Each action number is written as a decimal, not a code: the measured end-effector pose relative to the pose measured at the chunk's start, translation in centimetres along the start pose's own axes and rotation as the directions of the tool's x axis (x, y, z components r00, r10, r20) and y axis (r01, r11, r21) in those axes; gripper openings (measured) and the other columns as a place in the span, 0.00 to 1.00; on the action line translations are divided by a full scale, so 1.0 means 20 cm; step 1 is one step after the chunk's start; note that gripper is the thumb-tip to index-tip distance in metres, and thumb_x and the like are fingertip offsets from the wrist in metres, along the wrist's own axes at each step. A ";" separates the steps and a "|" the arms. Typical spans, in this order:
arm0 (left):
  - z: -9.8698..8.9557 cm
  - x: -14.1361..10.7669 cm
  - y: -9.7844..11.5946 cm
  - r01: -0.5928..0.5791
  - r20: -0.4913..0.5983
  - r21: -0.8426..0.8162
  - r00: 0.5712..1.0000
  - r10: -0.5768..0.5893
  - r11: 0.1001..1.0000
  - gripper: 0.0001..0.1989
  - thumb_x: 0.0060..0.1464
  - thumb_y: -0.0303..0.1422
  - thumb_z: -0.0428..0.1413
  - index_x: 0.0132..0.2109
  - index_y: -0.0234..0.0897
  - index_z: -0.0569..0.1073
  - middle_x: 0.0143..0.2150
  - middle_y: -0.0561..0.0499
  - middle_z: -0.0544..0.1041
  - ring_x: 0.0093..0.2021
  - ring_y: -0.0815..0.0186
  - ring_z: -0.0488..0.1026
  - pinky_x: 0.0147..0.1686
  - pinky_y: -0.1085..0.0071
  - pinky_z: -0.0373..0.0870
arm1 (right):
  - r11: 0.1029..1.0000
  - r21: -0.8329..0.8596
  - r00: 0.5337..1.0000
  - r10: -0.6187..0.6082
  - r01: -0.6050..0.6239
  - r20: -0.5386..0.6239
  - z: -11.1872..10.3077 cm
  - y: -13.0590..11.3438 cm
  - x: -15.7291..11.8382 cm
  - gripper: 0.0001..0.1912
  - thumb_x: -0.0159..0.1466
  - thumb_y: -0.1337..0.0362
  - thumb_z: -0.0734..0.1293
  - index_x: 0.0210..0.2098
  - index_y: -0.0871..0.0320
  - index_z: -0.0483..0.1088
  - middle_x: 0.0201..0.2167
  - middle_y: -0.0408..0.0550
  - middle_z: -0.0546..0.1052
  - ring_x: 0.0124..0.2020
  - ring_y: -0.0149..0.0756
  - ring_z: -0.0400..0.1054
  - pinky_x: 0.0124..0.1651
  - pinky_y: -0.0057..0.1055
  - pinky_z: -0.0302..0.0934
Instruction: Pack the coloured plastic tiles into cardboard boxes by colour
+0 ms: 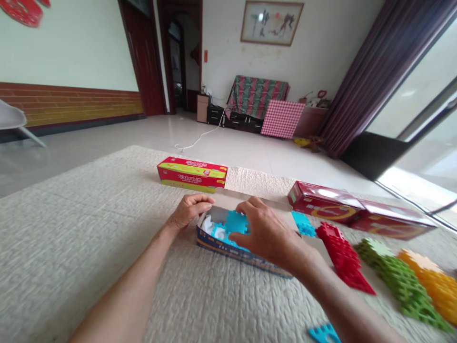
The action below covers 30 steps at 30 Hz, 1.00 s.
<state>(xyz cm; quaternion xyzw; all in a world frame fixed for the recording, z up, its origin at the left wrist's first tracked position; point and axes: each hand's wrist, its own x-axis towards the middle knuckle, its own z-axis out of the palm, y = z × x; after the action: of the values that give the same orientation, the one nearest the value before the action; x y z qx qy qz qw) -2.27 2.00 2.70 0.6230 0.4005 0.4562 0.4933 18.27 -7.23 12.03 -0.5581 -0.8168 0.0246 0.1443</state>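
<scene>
An open dark blue cardboard box (232, 252) sits on the pale textured cover in front of me, its lid flap raised at the back. Inside lie light blue toothed plastic building pieces (236, 222), with white pieces (207, 224) at the left end. My left hand (193, 209) is closed on the box's back left corner. My right hand (264, 228) reaches over the box, thumb and fingers around a blue building piece; its palm hides the box's right part.
Behind the box stands a red and yellow carton (193, 174). Two dark red cartons (324, 202) lie at the back right. Rows of red (341, 257), green (396, 274) and orange pieces (432, 281) lie to the right. One blue piece (325, 333) is near the front edge.
</scene>
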 end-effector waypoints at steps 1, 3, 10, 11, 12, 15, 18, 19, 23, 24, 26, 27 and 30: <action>0.00 0.00 0.00 -0.009 -0.001 0.008 1.000 0.009 1.000 0.12 0.44 0.35 0.58 0.36 0.34 0.78 0.27 0.52 0.75 0.25 0.69 0.68 0.27 0.73 0.64 | 1.000 -0.014 1.000 -0.004 0.005 0.012 0.02 -0.02 0.03 0.19 0.52 0.59 0.68 0.42 0.59 0.69 0.39 0.52 0.71 0.34 0.37 0.67 0.34 0.34 0.61; 0.01 0.00 0.02 -0.013 -0.007 0.014 1.000 0.014 1.000 0.12 0.44 0.35 0.58 0.36 0.33 0.78 0.28 0.51 0.76 0.26 0.68 0.69 0.28 0.73 0.64 | 0.999 -0.038 0.999 -0.006 0.007 0.037 0.05 -0.06 0.07 0.18 0.52 0.60 0.68 0.42 0.60 0.69 0.38 0.54 0.71 0.34 0.39 0.67 0.34 0.35 0.61; 0.02 -0.01 0.04 -0.001 -0.023 -0.010 1.000 0.001 1.000 0.11 0.42 0.35 0.59 0.34 0.33 0.78 0.26 0.52 0.76 0.25 0.69 0.68 0.27 0.73 0.63 | 0.999 0.040 0.998 0.000 0.003 -0.067 0.04 -0.08 0.07 0.20 0.54 0.59 0.68 0.44 0.60 0.67 0.42 0.55 0.70 0.38 0.41 0.68 0.38 0.37 0.63; 0.02 -0.01 0.03 0.004 -0.024 -0.014 1.000 -0.004 1.000 0.11 0.42 0.35 0.59 0.34 0.33 0.78 0.25 0.53 0.75 0.24 0.69 0.67 0.27 0.73 0.63 | 0.998 0.063 0.993 0.000 0.007 -0.117 0.02 -0.05 0.05 0.19 0.55 0.58 0.67 0.44 0.60 0.67 0.42 0.54 0.71 0.38 0.39 0.68 0.38 0.36 0.63; 0.01 -0.01 0.03 0.009 -0.023 -0.018 1.000 -0.010 1.000 0.11 0.42 0.35 0.59 0.34 0.34 0.78 0.25 0.54 0.75 0.24 0.70 0.66 0.26 0.73 0.62 | 0.997 0.080 0.986 0.002 0.011 -0.166 -0.01 -0.02 0.03 0.17 0.57 0.58 0.66 0.44 0.59 0.67 0.41 0.52 0.71 0.36 0.37 0.69 0.37 0.35 0.63; 0.01 0.00 0.01 0.015 -0.019 -0.030 1.000 -0.016 0.999 0.10 0.43 0.34 0.59 0.34 0.34 0.78 0.25 0.54 0.75 0.24 0.70 0.66 0.27 0.74 0.62 | 0.997 0.078 0.951 0.039 -0.016 -0.307 -0.10 0.14 -0.10 0.11 0.59 0.58 0.65 0.39 0.57 0.68 0.35 0.48 0.72 0.32 0.34 0.68 0.34 0.33 0.62; 0.01 0.00 0.00 0.023 -0.012 -0.032 1.000 -0.024 0.999 0.10 0.43 0.35 0.59 0.34 0.35 0.78 0.25 0.54 0.75 0.24 0.69 0.67 0.27 0.73 0.63 | 0.992 0.049 0.908 0.123 -0.113 -0.400 -0.18 0.30 -0.24 0.08 0.61 0.57 0.64 0.34 0.56 0.70 0.30 0.46 0.74 0.28 0.33 0.67 0.33 0.33 0.61; 0.01 0.00 0.00 0.026 -0.009 -0.030 1.000 -0.027 0.999 0.10 0.43 0.35 0.59 0.35 0.34 0.78 0.25 0.54 0.75 0.24 0.69 0.68 0.27 0.73 0.63 | 0.990 0.052 0.904 0.140 -0.130 -0.405 -0.20 0.34 -0.27 0.08 0.61 0.57 0.64 0.34 0.55 0.70 0.30 0.45 0.74 0.28 0.32 0.67 0.34 0.33 0.61; 0.02 0.00 0.01 0.026 -0.012 -0.027 1.000 -0.026 0.999 0.11 0.43 0.35 0.59 0.34 0.34 0.78 0.26 0.54 0.75 0.24 0.69 0.67 0.26 0.74 0.63 | 0.987 0.160 0.966 0.049 -0.008 -0.253 -0.19 0.30 -0.30 0.10 0.65 0.61 0.59 0.38 0.55 0.71 0.33 0.45 0.76 0.32 0.31 0.69 0.36 0.30 0.61; 0.02 -0.01 0.02 0.024 -0.017 -0.024 1.000 -0.025 0.999 0.11 0.42 0.34 0.59 0.34 0.34 0.78 0.26 0.54 0.75 0.25 0.69 0.67 0.26 0.74 0.63 | 0.978 0.202 0.983 -0.008 0.045 -0.184 -0.17 0.26 -0.27 0.11 0.66 0.63 0.58 0.39 0.56 0.71 0.34 0.45 0.76 0.33 0.31 0.69 0.36 0.29 0.61; 0.03 -0.01 0.02 0.022 -0.024 -0.016 0.999 -0.023 1.000 0.10 0.42 0.34 0.59 0.34 0.34 0.77 0.26 0.54 0.75 0.24 0.70 0.67 0.26 0.74 0.63 | 0.953 0.274 0.991 -0.122 0.130 -0.047 -0.12 0.16 -0.20 0.13 0.66 0.66 0.55 0.40 0.57 0.71 0.35 0.45 0.76 0.34 0.30 0.69 0.37 0.28 0.61; 0.03 -0.01 0.02 0.024 -0.025 -0.013 0.999 -0.024 1.000 0.11 0.42 0.34 0.59 0.34 0.33 0.77 0.25 0.54 0.75 0.24 0.70 0.66 0.26 0.75 0.63 | 0.943 0.291 0.985 -0.173 0.161 0.015 -0.09 0.12 -0.15 0.13 0.66 0.67 0.54 0.40 0.58 0.70 0.35 0.46 0.76 0.34 0.29 0.68 0.37 0.28 0.61; 0.03 -0.01 0.01 0.027 -0.012 -0.020 1.000 -0.027 0.999 0.11 0.42 0.34 0.58 0.34 0.33 0.77 0.24 0.54 0.74 0.23 0.70 0.66 0.26 0.74 0.62 | 0.930 0.286 0.950 -0.278 0.230 0.142 0.01 0.06 -0.04 0.13 0.66 0.69 0.53 0.37 0.58 0.68 0.33 0.46 0.74 0.33 0.30 0.67 0.38 0.29 0.60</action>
<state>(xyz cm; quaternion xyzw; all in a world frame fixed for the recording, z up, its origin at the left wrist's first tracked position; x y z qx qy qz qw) -1.80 1.69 2.88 0.6099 0.4075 0.4574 0.5028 19.50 -7.43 11.49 -0.4183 -0.8812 0.1654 0.1454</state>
